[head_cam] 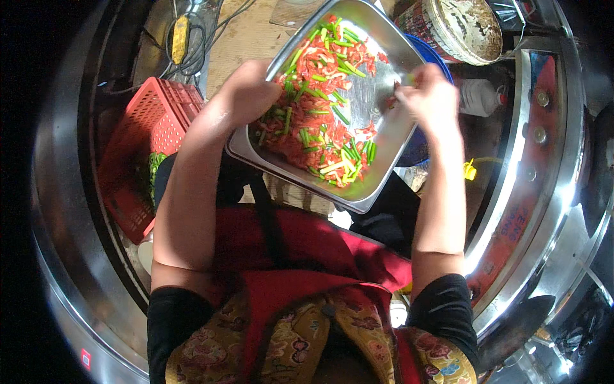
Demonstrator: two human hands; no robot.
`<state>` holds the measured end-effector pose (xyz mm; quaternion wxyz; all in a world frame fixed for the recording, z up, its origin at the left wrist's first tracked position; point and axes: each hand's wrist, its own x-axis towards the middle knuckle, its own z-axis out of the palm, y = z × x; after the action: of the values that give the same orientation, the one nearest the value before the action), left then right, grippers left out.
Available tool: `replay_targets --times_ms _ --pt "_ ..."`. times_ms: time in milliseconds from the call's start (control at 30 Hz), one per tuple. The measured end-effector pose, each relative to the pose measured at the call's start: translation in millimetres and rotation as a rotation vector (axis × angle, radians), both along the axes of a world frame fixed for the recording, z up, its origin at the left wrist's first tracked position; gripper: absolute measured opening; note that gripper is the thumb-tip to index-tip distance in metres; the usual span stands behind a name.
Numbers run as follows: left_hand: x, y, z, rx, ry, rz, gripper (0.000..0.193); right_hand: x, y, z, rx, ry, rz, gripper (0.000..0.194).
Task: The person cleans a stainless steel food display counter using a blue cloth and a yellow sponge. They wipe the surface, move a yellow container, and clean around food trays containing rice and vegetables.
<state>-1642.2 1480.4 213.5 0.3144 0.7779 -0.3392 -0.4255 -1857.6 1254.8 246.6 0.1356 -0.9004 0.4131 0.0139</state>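
Observation:
A deep rectangular stainless-steel pan (379, 120) is held up before me at a slant. Raw sliced meat (307, 125) mixed with short cut green stalks (352, 149) lies heaped along its left and near sides. Bare metal shows towards the right. My left hand (256, 91) grips the pan's left rim, its fingers partly hidden. Over the right rim is my right hand (429, 98), blurred, its curled fingertips inside the pan beside a few scraps of meat. Whether those fingers grip the rim or pinch a scrap cannot be told.
A red perforated plastic basket (165, 122) with green vegetables (156, 165) stands at left. Behind it lie cables and a yellow device (180, 41). To the right are a blue tub (431, 50), a stained bucket (467, 31), a clear bottle (477, 97) and a steel-edged counter (513, 158).

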Motion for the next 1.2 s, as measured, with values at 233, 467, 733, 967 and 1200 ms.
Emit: replay_targets --times_ms 233,467,733,967,1200 --pt "-0.6 1.4 -0.1 -0.099 -0.021 0.019 0.024 6.6 0.1 -2.1 -0.159 -0.237 0.249 0.03" --pt "3.7 -0.7 -9.3 -0.066 -0.03 0.021 0.017 56.1 20.3 -28.8 0.27 -0.241 0.284 0.027" --pt "2.2 -1.1 2.0 0.001 0.036 -0.006 0.03 88.7 7.1 -53.4 -0.03 -0.117 0.282 0.029" --pt "2.5 -1.4 -2.2 -0.001 -0.111 -0.044 0.02 103.7 9.1 -42.4 0.129 0.103 0.254 0.04" --pt "4.7 3.9 -8.8 -0.017 -0.044 0.005 0.025 62.2 -5.7 -29.1 0.491 -0.154 -0.019 0.027"
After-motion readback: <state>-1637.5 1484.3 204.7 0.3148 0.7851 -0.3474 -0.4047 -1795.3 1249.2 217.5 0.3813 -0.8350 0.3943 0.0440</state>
